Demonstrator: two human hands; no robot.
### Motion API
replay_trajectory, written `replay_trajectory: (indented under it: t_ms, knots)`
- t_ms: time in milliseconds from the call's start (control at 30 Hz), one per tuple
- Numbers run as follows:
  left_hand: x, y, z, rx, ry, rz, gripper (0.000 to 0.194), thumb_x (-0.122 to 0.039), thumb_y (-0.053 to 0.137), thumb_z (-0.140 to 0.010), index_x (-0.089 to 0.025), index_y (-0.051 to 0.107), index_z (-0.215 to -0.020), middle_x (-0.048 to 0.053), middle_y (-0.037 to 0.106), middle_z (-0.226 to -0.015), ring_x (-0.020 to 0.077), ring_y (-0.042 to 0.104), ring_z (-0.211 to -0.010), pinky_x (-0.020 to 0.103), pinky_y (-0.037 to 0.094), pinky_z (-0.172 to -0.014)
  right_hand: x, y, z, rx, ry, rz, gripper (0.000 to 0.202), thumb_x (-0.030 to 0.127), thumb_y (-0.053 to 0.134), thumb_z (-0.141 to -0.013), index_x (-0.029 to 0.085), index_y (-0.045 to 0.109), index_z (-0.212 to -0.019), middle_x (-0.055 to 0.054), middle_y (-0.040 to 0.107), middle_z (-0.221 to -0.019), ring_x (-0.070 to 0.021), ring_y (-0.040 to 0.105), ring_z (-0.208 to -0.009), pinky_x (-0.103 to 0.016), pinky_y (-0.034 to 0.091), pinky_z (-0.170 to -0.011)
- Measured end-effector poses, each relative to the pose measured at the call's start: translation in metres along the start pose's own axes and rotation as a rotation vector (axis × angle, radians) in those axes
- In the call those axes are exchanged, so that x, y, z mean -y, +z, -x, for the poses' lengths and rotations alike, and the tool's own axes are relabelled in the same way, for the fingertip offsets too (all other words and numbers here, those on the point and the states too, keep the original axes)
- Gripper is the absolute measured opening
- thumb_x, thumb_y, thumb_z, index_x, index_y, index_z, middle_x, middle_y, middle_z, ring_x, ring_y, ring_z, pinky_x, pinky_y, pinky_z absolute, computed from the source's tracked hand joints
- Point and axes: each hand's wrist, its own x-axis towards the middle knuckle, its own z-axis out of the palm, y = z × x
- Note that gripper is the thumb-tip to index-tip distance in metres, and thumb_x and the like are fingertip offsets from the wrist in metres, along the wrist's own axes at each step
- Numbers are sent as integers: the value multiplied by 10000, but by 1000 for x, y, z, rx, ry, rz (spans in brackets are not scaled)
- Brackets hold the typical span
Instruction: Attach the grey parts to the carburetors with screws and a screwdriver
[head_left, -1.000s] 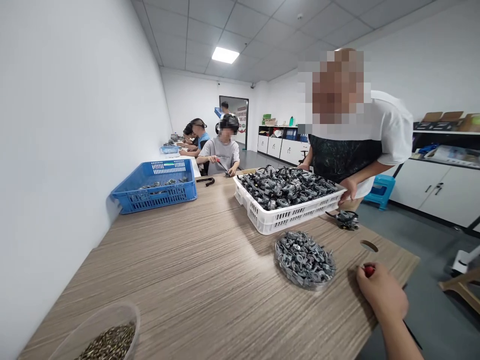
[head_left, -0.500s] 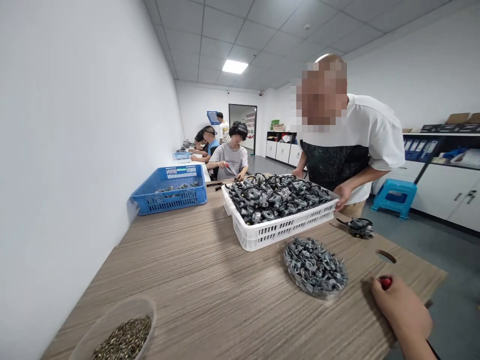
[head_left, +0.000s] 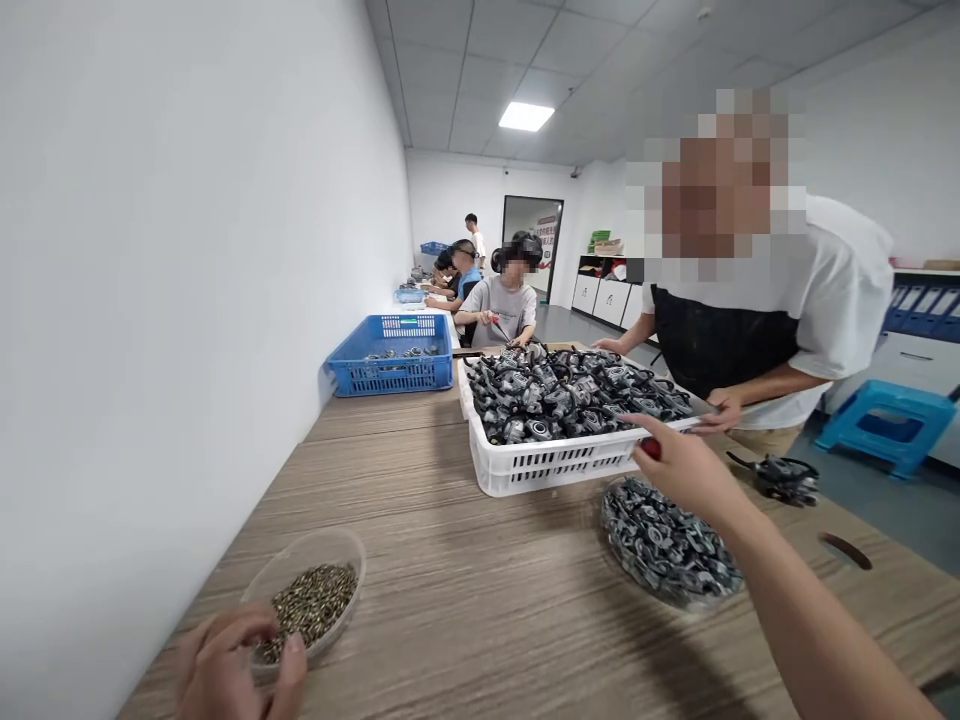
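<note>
My left hand (head_left: pixel 244 665) is at the near rim of a clear plastic bowl (head_left: pixel 352 590) full of small brassy screws (head_left: pixel 319 600). Its thumb and fingers are apart, with nothing seen between them. My right hand (head_left: pixel 686 465) reaches over the front edge of a white crate (head_left: pixel 495 470), index finger stretched toward the crate. The other fingers are curled around a small red handle (head_left: pixel 651 448), mostly hidden in the palm. Grey and black mechanical assemblies (head_left: pixel 555 390) fill the crate. Below my right forearm stands a round clear tub (head_left: pixel 705 603) heaped with small grey metal parts (head_left: pixel 652 540).
A co-worker in a white shirt (head_left: pixel 840 270) leans over the table, hands at the crate's far and right sides. One loose assembly (head_left: pixel 784 480) lies near a cut-out (head_left: pixel 845 550) in the table. A blue basket (head_left: pixel 390 375) stands by the wall. Other people sit farther back.
My right hand has lifted from the table's right side and moved left over the crate's edge, index finger extended. My left hand has come into view at the screw bowl. The view has shifted left.
</note>
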Motion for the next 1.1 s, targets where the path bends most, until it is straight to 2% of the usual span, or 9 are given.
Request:
replay_trajectory:
  t_ms: [133,233,400,533,600,700,800,967,1100]
  knots:
    - [2,1,5,14,-41,-37,254,-398,625,-993,-201,566,-1142,145,720,-1076,366,696,-1022,592,485,-1095,51,0,-51,132,-55,92,631,337,579,-1056,222,553,-1676,-85,817,-992,-252,710,-782,-288,396,-674]
    - [6,3,7,39,-55,-84,293,-427,593,-1029,-200,558,-1211,157,710,-1161,380,678,-1139,616,458,-1140,71,5,-55,187,-68,89,633,361,593,-1073,96,554,-1647,-137,820,-1008,-266,719,-760,-299,407,-671]
    - [-4,12,12,85,4,-65,248,-373,588,-1053,-215,571,-1243,151,700,-1207,374,650,-1214,599,453,-1133,112,27,15,215,-257,-30,584,445,520,-1119,238,451,-1661,-48,789,-881,-275,725,-725,-306,428,-644]
    - [-40,12,13,84,114,5,255,-263,605,-1020,-233,562,-1270,167,674,-1242,383,635,-1196,600,461,-1043,143,71,89,345,-645,-136,592,315,609,-981,199,465,-1544,-174,756,-1289,-312,766,-862,-387,547,-744]
    - [-63,10,7,91,221,68,304,-207,624,-974,-257,561,-1267,141,686,-1204,372,639,-1168,589,469,-1015,153,101,111,358,-841,-165,611,272,634,-908,164,482,-1490,-257,653,-1474,-420,746,-1175,-488,585,-919]
    - [-92,17,-7,247,451,231,396,-113,621,-889,-271,557,-1247,89,696,-1109,322,653,-1095,567,507,-1052,162,147,123,392,-1033,-215,613,230,578,-903,120,456,-1494,-302,622,-1456,-528,549,-1474,-585,582,-987]
    - [-111,40,-14,368,613,310,448,-116,634,-802,-221,565,-1233,115,697,-1126,316,654,-1081,487,590,-989,165,191,120,436,-1060,-239,565,231,597,-881,131,476,-1424,-262,641,-1309,-497,637,-1290,-577,607,-904]
    - [-118,78,0,441,502,334,505,-65,627,-792,-224,530,-1262,132,684,-1219,320,660,-1136,493,631,-1020,151,242,114,420,-971,-356,509,191,618,-844,167,473,-1332,-191,592,-1266,-384,636,-1177,-588,560,-1065]
    - [-112,84,5,571,406,342,610,-56,654,-791,-219,495,-1357,156,660,-1314,342,649,-1238,540,610,-1111,143,252,110,382,-949,-456,558,157,624,-747,206,449,-1275,-146,582,-1224,-358,581,-1190,-579,509,-1131]
